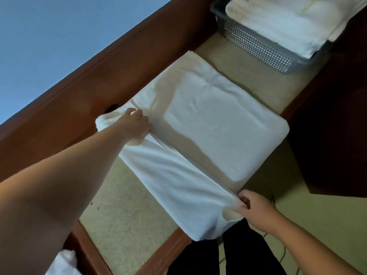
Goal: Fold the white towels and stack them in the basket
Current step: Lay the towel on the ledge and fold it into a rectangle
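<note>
I am midway through folding one white towel (pixel 208 124), which lies spread on the beige tabletop (pixel 127 215) with its near edge hanging over the table's front rail. The basket (pixel 258 46), grey and perforated, sits beyond the towel's far end and already holds folded white towels (pixel 288 22).

My left hand (pixel 137 126) grips the towel's left corner, fingers curled into the bunched cloth. My right hand (pixel 256 210) pinches the towel's near right corner between thumb and curled fingers, right at the table's front edge. Both hands are closed on the fabric; the strip of towel between them is lifted and taut.

I judge the next move is to carry this held edge up and over the flat part of the towel, keeping the two corners level so the edges meet squarely.
</note>
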